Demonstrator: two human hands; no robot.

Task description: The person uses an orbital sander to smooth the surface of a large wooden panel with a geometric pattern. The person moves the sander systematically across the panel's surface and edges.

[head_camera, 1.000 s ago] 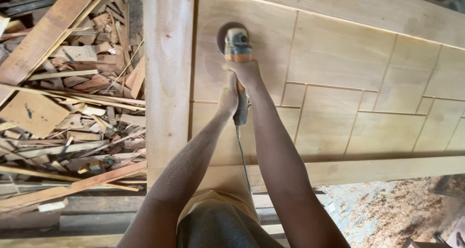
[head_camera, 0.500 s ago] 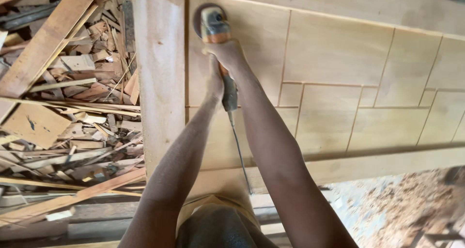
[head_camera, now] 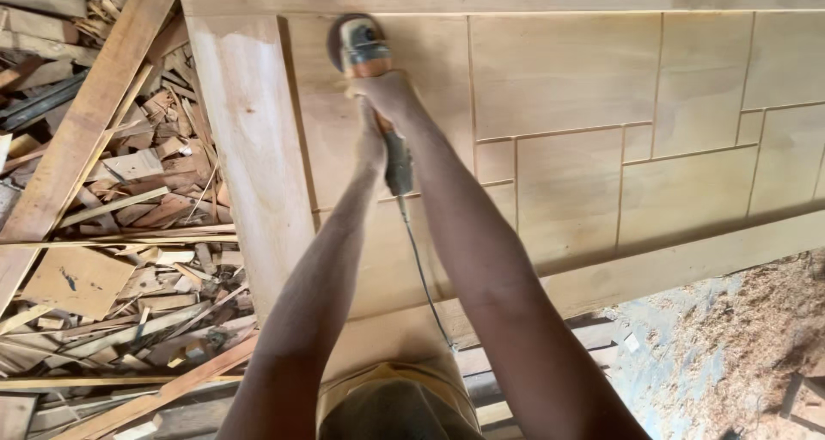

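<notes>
1. Both arms reach forward from the bottom of the head view, and both hands meet on an angle grinder (head_camera: 371, 79) that lies on a large pale wooden door panel (head_camera: 567, 88).
2. The right hand (head_camera: 384, 89) is closed over the front of the grinder's body, just behind the head. Its fingers wrap round the tool, with no gap showing between hand and casing.
3. The left hand (head_camera: 371, 148) is closed round the grinder's rear handle, the dark grey part that runs back toward the person. Most of its fingers are hidden behind the handle, so only the wrapped grip can be told.
4. The grinder's round disc (head_camera: 338, 40) sits on the panel near its far left corner, just inside the plain vertical board (head_camera: 249, 148) that forms the door's left edge.
5. A thin dark power cord (head_camera: 421, 268) runs from the back of the handle down between the two forearms toward the panel's near edge.
6. The door panel shows shallow grooves that mark out rectangles of different sizes, spreading away to the right of the hands.
7. Left of the door, a heap of wood offcuts (head_camera: 112, 234) and long planks covers the floor.
8. At the lower right, sawdust (head_camera: 756, 320) lies beyond the door's near edge.
</notes>
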